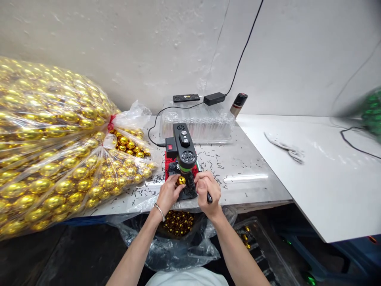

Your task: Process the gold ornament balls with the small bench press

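A small shiny gold ball (181, 180) with dark marks on it is held between the thumb and fingers of my left hand (167, 194). It sits just below the head of a black bench press machine (185, 143) with round vents and silver buttons. My right hand (209, 192) is closed round the machine's lever handle (210, 198), whose black end sticks out below the fist. Under the ball lies the dark base (188, 193) of the machine, partly hidden by my hands, on a red mat (167, 161). Black shavings are scattered around it.
Large clear bags of gold balls (53, 171) fill the left side. Behind the machine stand stacked clear plastic trays (198, 125), a phone (186, 97), a power adapter (214, 98) and a spray can (239, 104). Below the edge hangs an open bag of gold balls (177, 223). Gloves (284, 147) lie right.
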Available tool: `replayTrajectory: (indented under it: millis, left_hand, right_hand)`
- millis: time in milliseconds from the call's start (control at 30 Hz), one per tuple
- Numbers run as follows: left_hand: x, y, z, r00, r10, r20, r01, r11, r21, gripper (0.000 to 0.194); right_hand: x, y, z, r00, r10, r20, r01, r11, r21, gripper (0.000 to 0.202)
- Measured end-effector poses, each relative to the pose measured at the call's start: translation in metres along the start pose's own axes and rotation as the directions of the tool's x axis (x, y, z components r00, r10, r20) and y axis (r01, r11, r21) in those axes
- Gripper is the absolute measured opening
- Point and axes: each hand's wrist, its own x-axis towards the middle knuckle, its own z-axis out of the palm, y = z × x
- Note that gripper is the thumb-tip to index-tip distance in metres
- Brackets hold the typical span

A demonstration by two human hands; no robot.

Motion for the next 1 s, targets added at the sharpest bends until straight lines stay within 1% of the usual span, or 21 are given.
replayTrajectory:
  millis: [100, 200, 367, 500, 700, 767, 867, 933, 1000]
  left_hand:
    - [0.003, -0.001, 0.001, 1.000, -0.013, 0.013, 0.013, 0.999, 0.029, 0.028]
    - [0.004, -0.002, 0.002, 0.999, -0.032, 0.035, 0.032, 0.999, 0.001, 0.029]
    - [0.003, -0.001, 0.000, 0.998, -0.044, 0.052, 0.045, 0.999, -0.014, 0.030]
    - [0.003, 0.000, 0.000, 0.997, -0.061, 0.048, 0.060, 0.998, 0.015, 0.030]
    - [0.002, -0.002, 0.003, 1.000, -0.023, 0.021, 0.022, 0.999, 0.034, 0.028]
    - [0.002, -0.003, 0.003, 1.000, -0.017, 0.002, 0.017, 0.999, 0.037, 0.028]
    - [0.002, -0.003, 0.004, 1.000, -0.015, -0.009, 0.015, 1.000, 0.022, 0.028]
    - [0.004, -0.004, 0.006, 1.000, -0.019, -0.008, 0.019, 1.000, -0.007, 0.029]
    - [0.005, -0.003, 0.008, 0.999, -0.038, -0.020, 0.037, 0.998, -0.055, 0.031]
  right_hand:
    - [-0.001, 0.001, 0.000, 1.000, 0.001, 0.000, -0.001, 1.000, -0.003, 0.025]
    - [-0.005, 0.004, -0.001, 1.000, -0.016, 0.021, 0.017, 1.000, -0.020, 0.023]
    - [-0.018, 0.016, 0.001, 0.996, -0.069, 0.048, 0.070, 0.997, -0.034, 0.022]
    - [-0.028, 0.027, 0.009, 0.995, -0.099, -0.010, 0.099, 0.995, -0.015, 0.026]
    - [-0.032, 0.035, 0.018, 0.991, -0.110, -0.080, 0.110, 0.994, -0.008, 0.030]
    - [-0.034, 0.038, 0.018, 0.988, -0.138, -0.068, 0.136, 0.990, -0.023, 0.029]
    - [-0.036, 0.039, 0.017, 0.978, -0.210, -0.014, 0.209, 0.976, -0.056, 0.027]
    - [-0.031, 0.034, 0.015, 0.983, -0.182, -0.025, 0.180, 0.982, -0.048, 0.027]
    - [-0.020, 0.023, 0.011, 0.993, -0.087, -0.075, 0.087, 0.996, -0.012, 0.028]
